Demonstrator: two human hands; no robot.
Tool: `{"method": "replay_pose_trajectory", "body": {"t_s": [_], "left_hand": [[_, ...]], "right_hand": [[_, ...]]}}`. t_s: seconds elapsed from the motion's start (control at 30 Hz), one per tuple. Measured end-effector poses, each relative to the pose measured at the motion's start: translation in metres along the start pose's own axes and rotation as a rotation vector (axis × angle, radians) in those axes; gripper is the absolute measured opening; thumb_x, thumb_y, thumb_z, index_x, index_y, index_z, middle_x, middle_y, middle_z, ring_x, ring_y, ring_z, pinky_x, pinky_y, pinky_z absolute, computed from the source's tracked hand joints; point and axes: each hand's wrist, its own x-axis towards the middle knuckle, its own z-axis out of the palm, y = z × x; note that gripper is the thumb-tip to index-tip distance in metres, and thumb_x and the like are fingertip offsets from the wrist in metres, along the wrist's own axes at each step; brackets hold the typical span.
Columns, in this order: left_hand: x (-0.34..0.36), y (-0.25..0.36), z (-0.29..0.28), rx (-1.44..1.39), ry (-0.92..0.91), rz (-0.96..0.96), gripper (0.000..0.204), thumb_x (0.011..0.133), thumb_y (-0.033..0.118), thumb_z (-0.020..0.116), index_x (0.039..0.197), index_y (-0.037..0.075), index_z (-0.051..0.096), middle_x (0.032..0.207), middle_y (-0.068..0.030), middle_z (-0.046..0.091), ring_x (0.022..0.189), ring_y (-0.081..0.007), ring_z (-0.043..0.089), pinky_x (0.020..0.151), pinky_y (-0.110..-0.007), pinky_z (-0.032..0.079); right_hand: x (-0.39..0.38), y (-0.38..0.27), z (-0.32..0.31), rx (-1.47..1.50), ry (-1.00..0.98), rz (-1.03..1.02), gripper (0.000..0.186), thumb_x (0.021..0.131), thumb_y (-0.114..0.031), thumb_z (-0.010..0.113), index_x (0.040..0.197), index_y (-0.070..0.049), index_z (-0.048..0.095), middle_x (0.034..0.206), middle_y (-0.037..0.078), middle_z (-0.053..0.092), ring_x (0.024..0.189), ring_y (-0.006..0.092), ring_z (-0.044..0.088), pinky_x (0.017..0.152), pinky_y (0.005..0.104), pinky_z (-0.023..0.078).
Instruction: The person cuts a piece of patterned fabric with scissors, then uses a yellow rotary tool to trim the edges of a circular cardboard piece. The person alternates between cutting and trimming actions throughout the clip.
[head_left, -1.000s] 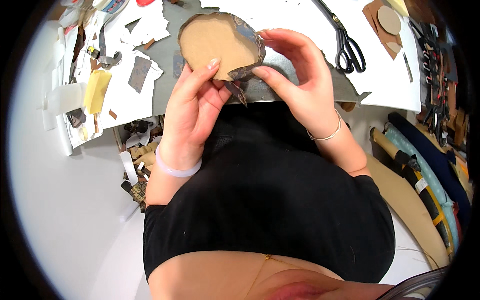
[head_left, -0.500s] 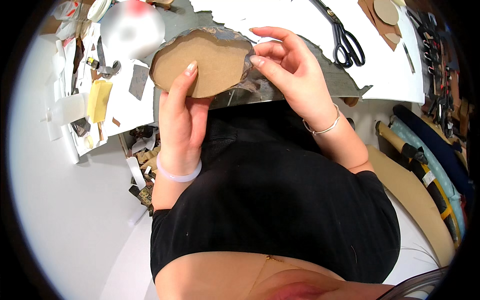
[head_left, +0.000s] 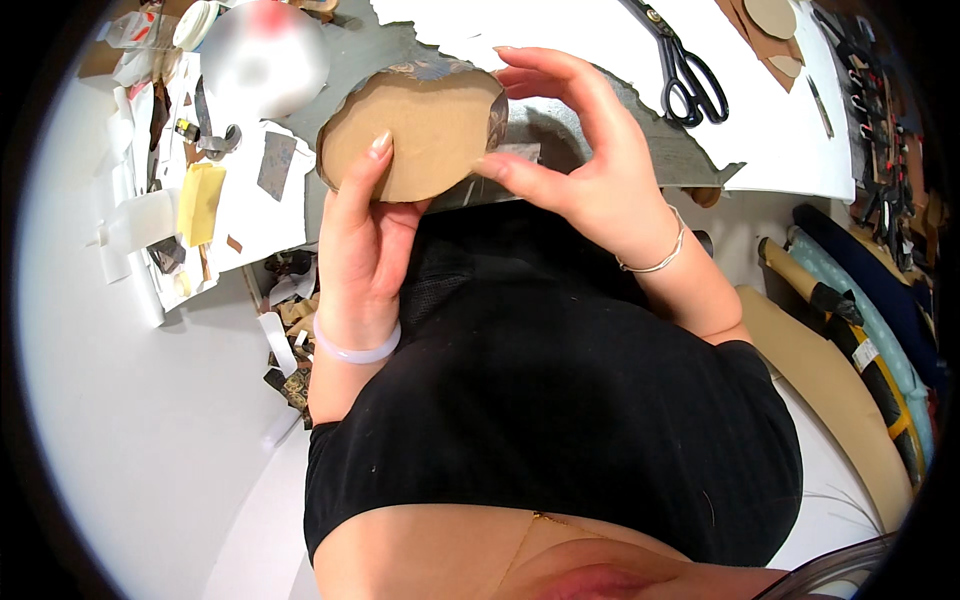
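Note:
My left hand grips a rounded tan cardboard piece, thumb flat on its face and the other fingers hidden beneath. Dark patterned fabric is folded over the far rim and the right rim of the cardboard. At that right side is my right hand, its thumb tip by the lower right edge and its fingers curved, well apart from the thumb. Nothing shows held between them.
Black-handled scissors lie at the back right of the table. A grey-green sheet spreads under my hands. At left are a yellow block, a white bottle and scraps. Fabric rolls stand at right.
The cardboard piece has shifted slightly right and turned. My right thumb has moved down along its right edge, and the gap between thumb and fingers has widened.

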Motion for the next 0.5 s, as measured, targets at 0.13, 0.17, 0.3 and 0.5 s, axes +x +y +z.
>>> {"method": "replay_pose_trajectory", "body": {"t_s": [0.13,0.17,0.3,0.5], "left_hand": [[-0.006,-0.01,0.009,0.03,0.032,0.12,0.049,0.098,0.023,0.063,0.141,0.004,0.048,0.136,-0.0121,0.058,0.127,-0.0255,0.057,0.108,-0.044,0.047],[-0.008,-0.012,0.008,0.035,0.037,0.157,0.05,0.099,0.023,0.063,0.141,0.003,0.047,0.137,-0.0122,0.058,0.128,-0.0257,0.056,0.109,-0.044,0.046],[-0.014,-0.008,-0.001,0.056,-0.079,0.258,0.058,0.097,0.024,0.064,0.145,0.001,0.043,0.141,-0.0136,0.055,0.132,-0.027,0.053,0.112,-0.044,0.042],[-0.011,0.017,0.001,0.437,-0.244,0.181,0.058,0.087,0.0,0.074,0.138,-0.006,0.048,0.129,-0.015,0.062,0.118,-0.0203,0.062,0.102,-0.034,0.049]], "right_hand": [[0.0,-0.009,0.008,0.123,0.004,0.252,0.067,0.081,-0.01,0.083,0.139,-0.005,0.052,0.119,0.008,0.064,0.112,0.0178,0.062,0.101,0.0338,0.049],[0.003,-0.01,0.007,0.226,-0.014,0.321,0.065,0.083,-0.009,0.082,0.14,-0.004,0.051,0.117,0.007,0.064,0.108,0.0163,0.063,0.098,0.0317,0.05],[0.011,-0.009,0.003,0.532,-0.031,0.447,0.055,0.09,-0.002,0.072,0.14,-0.003,0.05,0.107,0.004,0.067,0.096,0.0102,0.065,0.087,0.0243,0.053],[0.019,-0.011,-0.013,0.394,-0.083,0.263,0.055,0.091,0.003,0.067,0.142,-0.003,0.049,0.105,0.005,0.067,0.099,0.0111,0.065,0.087,0.0257,0.054]]}}
